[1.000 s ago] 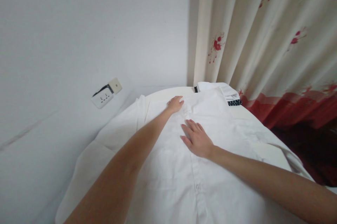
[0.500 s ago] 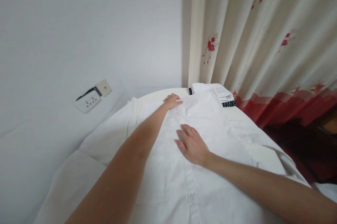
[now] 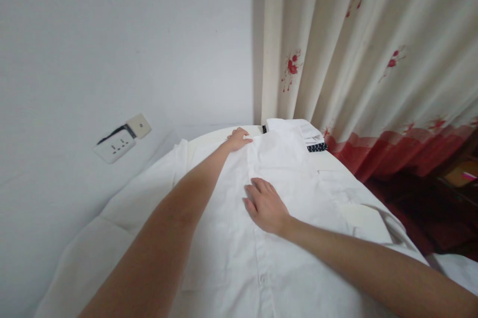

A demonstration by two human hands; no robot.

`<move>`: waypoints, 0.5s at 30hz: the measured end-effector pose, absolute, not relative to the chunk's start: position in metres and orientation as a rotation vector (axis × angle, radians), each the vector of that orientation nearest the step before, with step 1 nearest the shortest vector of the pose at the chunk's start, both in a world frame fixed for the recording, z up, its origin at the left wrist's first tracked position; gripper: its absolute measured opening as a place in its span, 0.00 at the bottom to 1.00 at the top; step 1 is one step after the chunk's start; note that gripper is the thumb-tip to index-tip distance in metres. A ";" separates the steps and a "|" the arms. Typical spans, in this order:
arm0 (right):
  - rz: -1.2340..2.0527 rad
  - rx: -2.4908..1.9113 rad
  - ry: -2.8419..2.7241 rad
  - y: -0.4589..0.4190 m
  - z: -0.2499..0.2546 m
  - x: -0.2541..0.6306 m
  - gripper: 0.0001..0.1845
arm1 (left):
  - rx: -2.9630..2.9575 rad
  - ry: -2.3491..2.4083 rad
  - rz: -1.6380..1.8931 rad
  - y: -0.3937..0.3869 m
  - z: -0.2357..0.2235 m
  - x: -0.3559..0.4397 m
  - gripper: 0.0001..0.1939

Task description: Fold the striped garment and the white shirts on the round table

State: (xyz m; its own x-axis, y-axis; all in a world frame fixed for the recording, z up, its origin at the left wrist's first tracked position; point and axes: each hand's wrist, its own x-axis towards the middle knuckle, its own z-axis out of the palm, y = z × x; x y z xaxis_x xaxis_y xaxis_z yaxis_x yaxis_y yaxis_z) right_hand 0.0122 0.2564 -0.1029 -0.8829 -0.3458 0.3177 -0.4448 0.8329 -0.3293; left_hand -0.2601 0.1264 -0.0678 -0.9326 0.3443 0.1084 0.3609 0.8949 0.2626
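Observation:
A white buttoned shirt (image 3: 284,253) lies spread over the table, its button strip running away from me through the middle. At the shirt's far edge, my left hand (image 3: 238,140) has its thumb on top and its other fingers curled over, closed on the cloth beside the strip; some fingertips are hidden. Nearer to me, my right hand (image 3: 267,206) rests on the shirt just right of the strip, fingers spread and holding nothing. Shallow wrinkles cross the fabric.
Behind the shirt's far right corner sits folded white cloth (image 3: 311,132) with a black patterned band (image 3: 317,147). The white table's rim (image 3: 209,137) meets the wall. A socket (image 3: 115,145) is on the left wall, and a red-and-cream curtain (image 3: 336,69) hangs at right.
The cloth by my left hand looks smoother and straighter than before. My right hand stays resting on the shirt. The whole view has shifted slightly to the right.

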 end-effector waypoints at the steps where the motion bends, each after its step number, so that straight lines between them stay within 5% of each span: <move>1: 0.582 0.607 -2.775 0.256 -0.102 0.012 0.18 | -0.559 -2.963 -0.441 0.126 -0.067 -0.258 0.17; 5: 0.548 0.593 -2.827 0.256 -0.104 0.012 0.26 | -0.533 -2.834 -0.425 0.124 -0.069 -0.240 0.14; 15: 0.516 0.533 -2.920 0.253 -0.112 0.008 0.35 | -0.754 -2.904 -0.248 0.134 -0.095 -0.160 0.28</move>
